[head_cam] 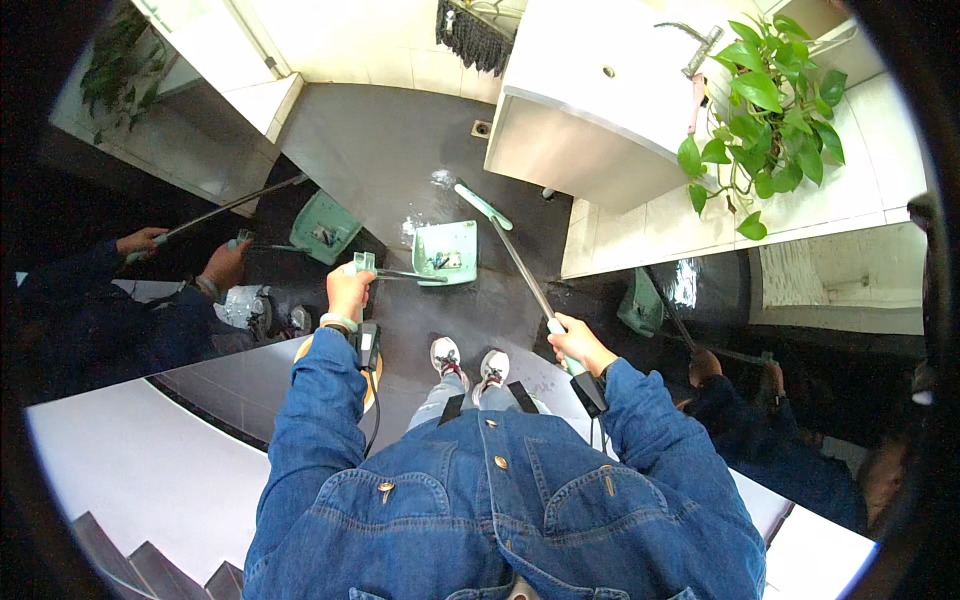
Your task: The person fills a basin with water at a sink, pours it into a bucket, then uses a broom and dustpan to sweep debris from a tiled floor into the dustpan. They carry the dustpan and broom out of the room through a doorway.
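My left hand (349,292) is closed around the upper end of a long-handled dustpan, whose mint-green pan (445,234) is at floor level ahead of my feet. Some small litter (448,260) lies inside the pan. In my right hand (581,343) is the green grip of a metal-handled broom or floor squeegee (523,271). Its narrow mint-green head (484,206) is to the right of the pan, apart from it. The underside of that head is hidden, so I cannot tell which tool it is.
Dark, shiny walls on both sides mirror my arms and the tools. A white washbasin (585,75) with a tap (702,51) juts out ahead on the right, beside a trailing green plant (776,112). A floor drain (481,129) and a dark mop head (472,37) are farther off.
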{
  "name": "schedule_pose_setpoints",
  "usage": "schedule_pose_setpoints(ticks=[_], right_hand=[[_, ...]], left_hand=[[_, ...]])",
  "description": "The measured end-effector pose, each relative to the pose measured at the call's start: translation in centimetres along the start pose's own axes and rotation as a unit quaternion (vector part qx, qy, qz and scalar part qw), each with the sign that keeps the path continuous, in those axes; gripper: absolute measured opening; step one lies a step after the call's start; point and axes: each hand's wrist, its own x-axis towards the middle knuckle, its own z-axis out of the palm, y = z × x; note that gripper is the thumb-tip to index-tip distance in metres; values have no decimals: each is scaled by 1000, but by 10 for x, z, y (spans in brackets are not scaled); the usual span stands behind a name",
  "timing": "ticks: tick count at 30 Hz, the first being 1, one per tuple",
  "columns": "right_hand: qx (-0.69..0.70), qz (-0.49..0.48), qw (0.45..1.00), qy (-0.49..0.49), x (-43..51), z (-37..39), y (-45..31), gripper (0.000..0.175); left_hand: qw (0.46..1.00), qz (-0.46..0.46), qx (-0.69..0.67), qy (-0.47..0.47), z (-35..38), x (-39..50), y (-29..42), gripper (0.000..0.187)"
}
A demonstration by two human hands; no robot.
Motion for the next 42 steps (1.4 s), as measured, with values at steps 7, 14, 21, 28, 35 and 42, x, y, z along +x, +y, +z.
schedule_pose_setpoints(ticks=[7,14,21,28,35,42], right_hand=[[-27,-23,999,24,0,-18,13,59],[10,-4,1000,23,2,-26,20,70],[8,-4,1000,28,2,-27,20,68],[-14,-7,999,39,-1,-28,24,65],[-13,-5,1000,27,-4,-20,34,66],[14,-20,1000,19,-17,-10,56,66]], left_hand=[[996,-40,-74,20,22,4,-7,12],[986,-86,-137,27,31,4,-20,10],[975,-133,-179,20,27,6,-32,10],[963,-172,-207,16,21,-5,-39,10],[966,-154,-207,25,20,-26,-46,7],[979,-110,-171,8,20,-61,-56,9]])
